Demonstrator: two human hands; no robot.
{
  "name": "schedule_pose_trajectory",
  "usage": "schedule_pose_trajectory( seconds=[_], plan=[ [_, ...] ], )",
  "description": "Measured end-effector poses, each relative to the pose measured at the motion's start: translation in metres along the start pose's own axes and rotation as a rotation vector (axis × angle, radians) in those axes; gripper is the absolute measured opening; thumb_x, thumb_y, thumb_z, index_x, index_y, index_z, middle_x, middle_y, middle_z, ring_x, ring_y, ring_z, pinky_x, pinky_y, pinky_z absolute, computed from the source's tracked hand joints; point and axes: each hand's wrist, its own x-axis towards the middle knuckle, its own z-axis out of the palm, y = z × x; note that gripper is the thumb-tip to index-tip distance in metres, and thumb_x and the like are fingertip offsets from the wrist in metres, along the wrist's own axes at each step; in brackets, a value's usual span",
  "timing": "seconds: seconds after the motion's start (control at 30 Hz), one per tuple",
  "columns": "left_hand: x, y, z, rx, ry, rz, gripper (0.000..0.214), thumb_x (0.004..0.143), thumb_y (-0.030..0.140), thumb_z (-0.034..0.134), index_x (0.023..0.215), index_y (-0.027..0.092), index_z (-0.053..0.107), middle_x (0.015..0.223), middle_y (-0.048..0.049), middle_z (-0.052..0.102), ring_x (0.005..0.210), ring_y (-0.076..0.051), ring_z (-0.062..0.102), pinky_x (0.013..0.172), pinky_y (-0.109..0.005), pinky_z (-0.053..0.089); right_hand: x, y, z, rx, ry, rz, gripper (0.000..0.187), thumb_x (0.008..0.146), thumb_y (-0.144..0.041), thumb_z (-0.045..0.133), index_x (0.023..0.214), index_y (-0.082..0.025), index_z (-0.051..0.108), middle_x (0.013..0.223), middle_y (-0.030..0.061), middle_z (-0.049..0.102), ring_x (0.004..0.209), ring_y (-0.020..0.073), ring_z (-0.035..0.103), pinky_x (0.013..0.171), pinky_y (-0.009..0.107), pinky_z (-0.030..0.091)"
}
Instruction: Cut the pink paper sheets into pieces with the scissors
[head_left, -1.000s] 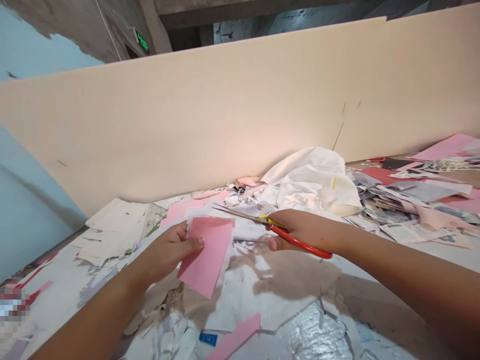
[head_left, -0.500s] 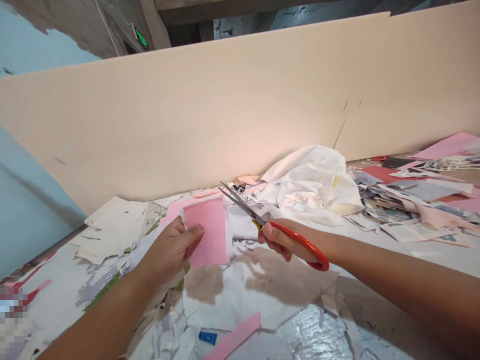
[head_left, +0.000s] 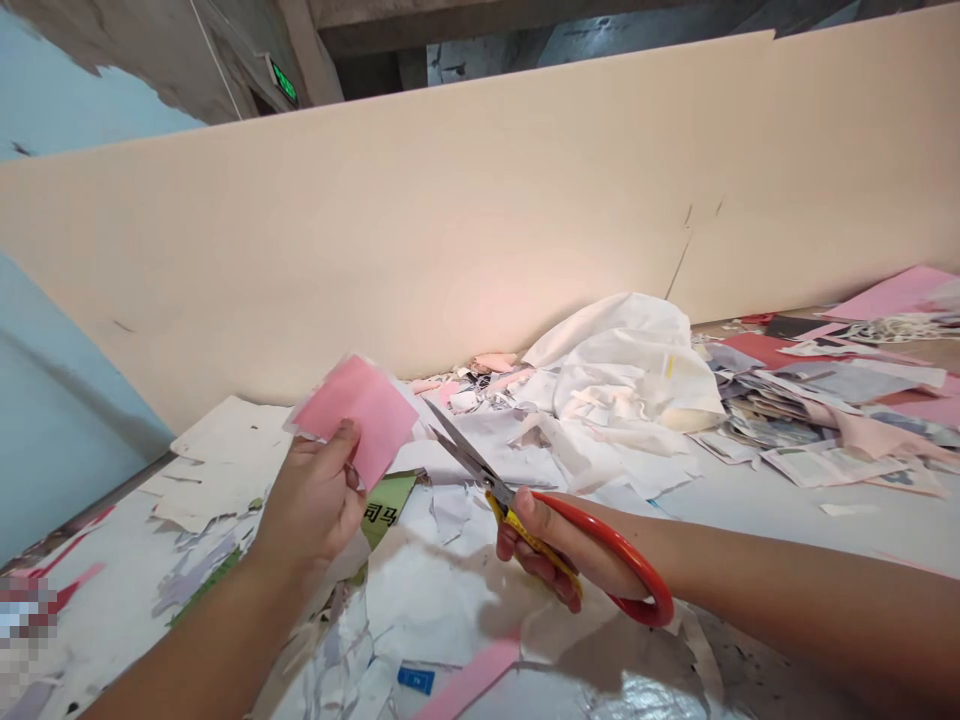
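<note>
Between the thumb and fingers of my left hand is a pink sheet of paper with a whitish border, held tilted above the table. My right hand grips a pair of scissors with red and yellow handles. Their blades are parted slightly and point up and left, just right of the pink paper and apart from it. Under my hands lie white paper scraps and a pink strip. A green piece with black characters shows below the pink paper.
A cream board stands across the back of the table. Crumpled white sheets lie against it. Mixed paper scraps are piled at right, torn white sheets at left. A small blue label lies near the front.
My left hand has moved left with the pink paper, which has turned and tilted. My right hand has lowered slightly with the scissors, whose handles now stand further apart.
</note>
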Motion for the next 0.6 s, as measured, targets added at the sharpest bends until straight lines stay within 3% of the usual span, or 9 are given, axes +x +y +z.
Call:
schedule_pose_trajectory(
  seconds=[0.13, 0.33, 0.6],
  plan=[
    [0.007, -0.004, -0.001, -0.134, 0.028, 0.028, 0.019, 0.062, 0.018, 0.066, 0.065, 0.02, 0.047, 0.049, 0.0098, 0.048, 0.039, -0.004, 0.045, 0.044, -0.015, 0.046, 0.0, -0.003, 0.0, 0.07, -0.033, 0.063, 0.069, 0.072, -0.073, 0.015, 0.081, -0.014, 0.051, 0.057, -0.0029, 0.041, 0.041, 0.0065, 0.04, 0.048, 0.022, 0.039],
    [0.005, -0.004, 0.003, -0.176, 0.019, -0.002, 0.01, 0.067, 0.012, 0.057, 0.066, 0.019, 0.051, 0.06, 0.0064, 0.056, 0.05, -0.005, 0.055, 0.047, -0.013, 0.046, -0.003, -0.007, 0.004, 0.079, -0.065, 0.057, 0.07, 0.07, -0.074, 0.017, 0.082, -0.014, 0.051, 0.059, -0.0024, 0.041, 0.043, 0.0064, 0.039, 0.047, 0.022, 0.038],
    [-0.013, -0.006, 0.008, 0.172, 0.134, -0.037, 0.024, 0.067, 0.024, 0.061, 0.06, 0.021, 0.038, 0.034, 0.0098, 0.038, 0.032, -0.007, 0.038, 0.031, -0.016, 0.029, -0.001, 0.003, 0.006, 0.056, 0.031, 0.051, 0.066, 0.076, -0.068, 0.014, 0.083, -0.015, 0.052, 0.055, -0.0029, 0.043, 0.04, 0.0065, 0.042, 0.048, 0.022, 0.038]
  ],
)
